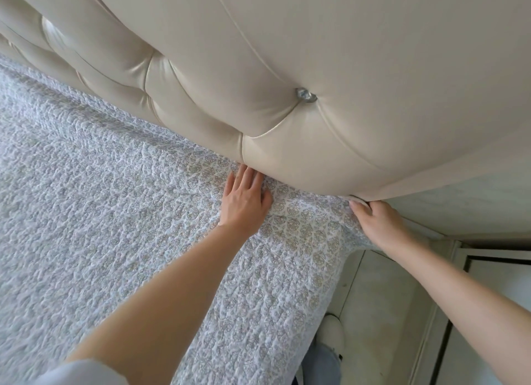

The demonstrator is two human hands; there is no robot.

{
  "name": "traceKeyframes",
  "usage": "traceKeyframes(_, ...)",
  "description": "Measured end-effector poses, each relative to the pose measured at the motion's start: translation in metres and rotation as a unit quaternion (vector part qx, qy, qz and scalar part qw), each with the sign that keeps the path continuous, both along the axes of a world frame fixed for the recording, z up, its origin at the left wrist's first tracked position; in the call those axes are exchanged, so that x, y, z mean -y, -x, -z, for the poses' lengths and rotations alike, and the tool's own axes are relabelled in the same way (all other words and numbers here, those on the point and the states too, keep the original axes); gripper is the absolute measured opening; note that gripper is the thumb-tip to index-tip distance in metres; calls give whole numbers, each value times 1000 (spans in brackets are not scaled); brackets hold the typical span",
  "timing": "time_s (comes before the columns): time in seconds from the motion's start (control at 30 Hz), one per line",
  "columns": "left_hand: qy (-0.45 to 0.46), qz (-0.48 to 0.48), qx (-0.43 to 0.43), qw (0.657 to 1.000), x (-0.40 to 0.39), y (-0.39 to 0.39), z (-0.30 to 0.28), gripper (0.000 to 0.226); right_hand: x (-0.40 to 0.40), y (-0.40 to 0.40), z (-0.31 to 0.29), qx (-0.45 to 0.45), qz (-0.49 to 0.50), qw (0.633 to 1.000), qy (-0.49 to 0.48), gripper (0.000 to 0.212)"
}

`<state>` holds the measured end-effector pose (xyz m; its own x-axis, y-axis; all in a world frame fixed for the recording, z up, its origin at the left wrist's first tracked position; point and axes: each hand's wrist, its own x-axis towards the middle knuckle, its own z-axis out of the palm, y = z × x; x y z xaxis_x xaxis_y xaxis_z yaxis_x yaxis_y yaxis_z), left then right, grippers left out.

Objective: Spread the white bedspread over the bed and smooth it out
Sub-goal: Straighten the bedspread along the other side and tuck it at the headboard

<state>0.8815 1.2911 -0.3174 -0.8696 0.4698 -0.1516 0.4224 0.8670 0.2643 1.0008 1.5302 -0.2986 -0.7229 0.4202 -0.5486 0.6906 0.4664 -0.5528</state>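
Covering the mattress from nine o'clock across to the centre, the white quilted bedspread with a grey floral print [115, 212] reaches up to the cream tufted leather headboard [287, 68], which fills the twelve o'clock half and carries a small crystal button [306, 95]. At centre, the person's left hand [244, 197] lies flat with straight fingers pressing the bedspread against the headboard's base. Toward three o'clock, the right hand [379, 220] grips the bedspread's corner, fingers curled round the edge.
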Motion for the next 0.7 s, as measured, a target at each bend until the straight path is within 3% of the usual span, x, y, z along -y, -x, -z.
traceKeyframes(0.3,-12,-3,-29,999,1,1,3,52,18,-7,-1,-45,62,993,94,18)
traceKeyframes(0.37,-12,5,-44,999,1,3,3,50,24,-6,1,-60,103,988,103,22)
traceKeyframes(0.47,-5,31,-60,998,1,10,0,51,25,0,5,-53,144,984,94,32)
traceKeyframes(0.7,-8,60,-57,997,5,16,0,61,33,2,2,-56,112,992,31,30)
